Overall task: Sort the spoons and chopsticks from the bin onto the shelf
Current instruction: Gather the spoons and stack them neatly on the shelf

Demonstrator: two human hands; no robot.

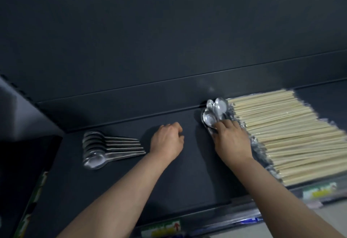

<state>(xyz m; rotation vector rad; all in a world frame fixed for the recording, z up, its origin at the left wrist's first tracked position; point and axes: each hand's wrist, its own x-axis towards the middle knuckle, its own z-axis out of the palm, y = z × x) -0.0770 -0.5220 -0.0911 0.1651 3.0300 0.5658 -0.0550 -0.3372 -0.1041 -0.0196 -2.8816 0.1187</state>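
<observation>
Fingers of the right hand (232, 140) grip a fanned spoon bunch (214, 114) near the shelf (112, 181) back edge, touching the chopsticks (291, 134) at its right end. Curled, empty fingers of the left hand (167, 140) rest beside the spoon row (105, 147).

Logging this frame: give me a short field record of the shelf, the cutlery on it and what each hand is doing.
surface: dark grey shelf
left group: neat row of silver metal spoons, bowls left, handles right
middle group: loose pile of silver metal spoons, right beside the chopsticks
right group: wrapped bundles of pale wooden chopsticks, lying side by side
left hand: fingers curled, nothing visible in it
right hand: grips the loose pile by its handles
front edge: blurred shelf-edge labels
</observation>
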